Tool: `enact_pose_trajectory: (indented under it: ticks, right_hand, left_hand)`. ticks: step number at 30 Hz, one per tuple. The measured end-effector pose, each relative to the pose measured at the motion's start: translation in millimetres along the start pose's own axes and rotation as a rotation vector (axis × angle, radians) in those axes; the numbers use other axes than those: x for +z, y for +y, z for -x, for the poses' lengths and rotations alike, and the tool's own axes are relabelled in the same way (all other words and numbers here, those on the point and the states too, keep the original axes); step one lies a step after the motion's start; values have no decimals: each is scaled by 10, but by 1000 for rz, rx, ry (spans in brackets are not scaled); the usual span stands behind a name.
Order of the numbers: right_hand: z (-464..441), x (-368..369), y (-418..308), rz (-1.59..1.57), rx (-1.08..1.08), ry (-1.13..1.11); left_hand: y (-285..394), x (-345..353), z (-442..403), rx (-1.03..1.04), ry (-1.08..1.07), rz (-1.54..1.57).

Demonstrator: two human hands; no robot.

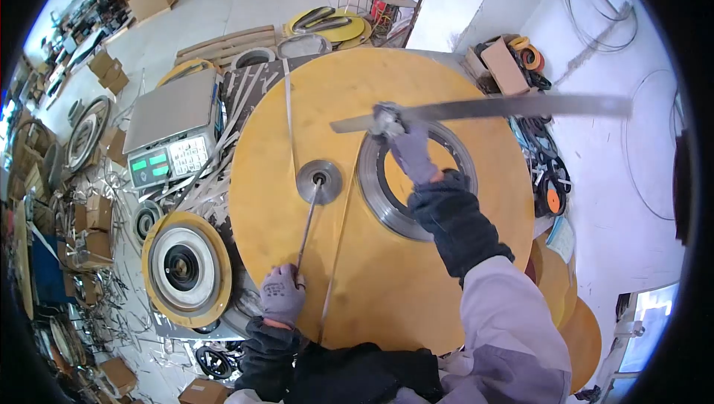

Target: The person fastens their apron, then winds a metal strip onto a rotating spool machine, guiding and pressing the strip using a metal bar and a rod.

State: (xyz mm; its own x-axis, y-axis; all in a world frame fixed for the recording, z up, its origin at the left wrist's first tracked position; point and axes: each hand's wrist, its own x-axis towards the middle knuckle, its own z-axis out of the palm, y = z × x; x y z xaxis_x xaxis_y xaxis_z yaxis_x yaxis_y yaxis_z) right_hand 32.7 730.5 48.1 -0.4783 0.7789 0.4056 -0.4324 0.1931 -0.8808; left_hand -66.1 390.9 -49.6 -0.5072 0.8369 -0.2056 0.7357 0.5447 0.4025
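My left hand (282,294), in a grey glove, is closed around the lower end of a thin rod (308,224). The rod runs up to a small metal hub (320,182) on a large round yellow disc (290,285). My right hand (407,144), also gloved, grips a long flat metal strip (520,108) blurred by motion. That hand and strip are over the upper part of a wide coiled metal ring (379,207), which lies on the disc. Narrow pale bands (289,114) stretch across the disc near the hub.
A digital scale (169,125) stands left of the disc, with loose strips beside it. A smaller yellow disc with a coil (187,269) is at the lower left. A cardboard box (506,66) and dark coils (550,159) lie along the right side by the wall.
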Motion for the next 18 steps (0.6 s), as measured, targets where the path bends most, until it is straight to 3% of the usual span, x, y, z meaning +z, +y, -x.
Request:
enact_pose_trajectory:
  ticks: [2,4,6,10,12,14,15,18]
  right_hand:
    - [-240,268,174,33,229,-80]
    - [-464,541,553,176,235,-147]
    - [-625,765,943,288,417,-278]
    - [-907,926,1600,524,263,-505]
    - [-1057,898,1571,634,297,-491]
    - [-1161,796,1011,577,381,-551]
    - [-1227,724,898,708,382,-530]
    - [-1477,359,1092,951,342,-482]
  left_hand:
    - [39,-78,-19,8,-10,-9]
    - [85,-123,-51,20,-22,-24]
    - [85,-95,-42,43,166,283]
    - [49,-19,-18,-10,128,546]
    - [24,40,73,-4,96,564]
    - [237,-156,181,-75,-39,572]
    - [307,-117,263,-102,-75,505]
    - [441,56,339,-114,-113,397]
